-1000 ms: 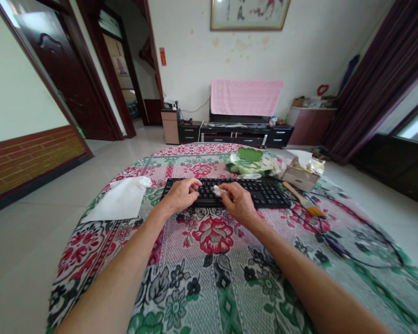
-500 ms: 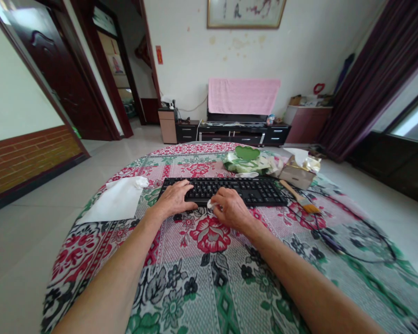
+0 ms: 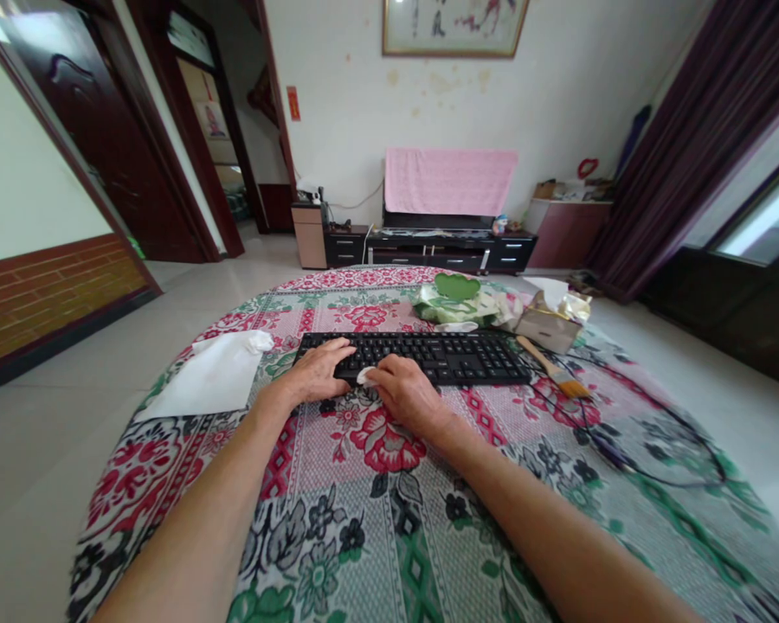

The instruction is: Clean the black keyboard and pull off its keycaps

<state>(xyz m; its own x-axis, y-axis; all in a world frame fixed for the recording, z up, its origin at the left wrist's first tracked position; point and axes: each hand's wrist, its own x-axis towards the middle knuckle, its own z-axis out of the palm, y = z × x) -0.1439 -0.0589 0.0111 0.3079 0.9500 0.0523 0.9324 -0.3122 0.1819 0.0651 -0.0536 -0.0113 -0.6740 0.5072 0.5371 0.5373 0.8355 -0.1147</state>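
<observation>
The left hand [image 3: 315, 372], thumb apart, is hiding part of a black plastic keyboard [image 3: 471, 359], the right hand [image 3: 403, 391] pinching a half-hidden, wadded tissue [image 3: 364, 375] at the keyboard's front edge.

Far wall [image 3: 337, 130]: white, with yellowish stains [image 3: 438, 82] below a framed picture [image 3: 454, 26]. A low black cabinet [image 3: 454, 261] stands along it; a pink cloth [image 3: 451, 180] hangs just above. Floor [image 3: 26, 467]: pale tile. At left, a dark red door [image 3: 123, 173]. At right, a purple curtain [image 3: 668, 147] beside a window [image 3: 762, 229], through which daylight enters.
</observation>
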